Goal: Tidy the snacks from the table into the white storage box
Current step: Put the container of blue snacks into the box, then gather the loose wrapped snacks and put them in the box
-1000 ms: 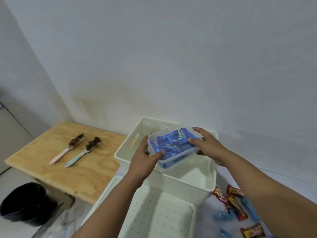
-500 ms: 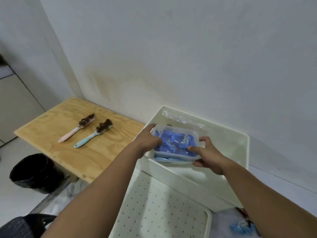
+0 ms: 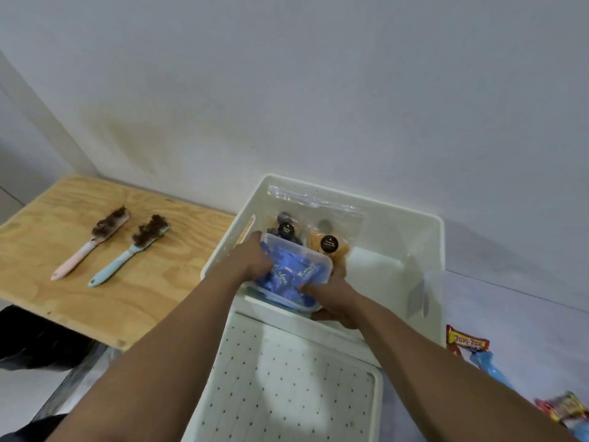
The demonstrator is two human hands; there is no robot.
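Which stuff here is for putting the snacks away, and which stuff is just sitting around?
For the job:
- white plastic storage box
- clear plastic tub of blue-wrapped sweets, in both hands' grip: left hand, right hand
- clear snack bags already in the box
- red and blue snack packets on the table

Just lying about:
- pink-handled brush
- blue-handled brush
- white dotted lid

The storage box (image 3: 424,237) is white; its lid (image 3: 287,387) is white too, dotted with small dark specks in rows. The clear tub (image 3: 294,272) holds bright blue wrappers with pale lettering. Behind it — bags with black round labels (image 3: 329,244). Loose snacks (image 3: 467,342) are red and yellow. The bench (image 3: 63,250) is pale plywood; brush handles — one pink (image 3: 75,260), one light blue (image 3: 113,266).
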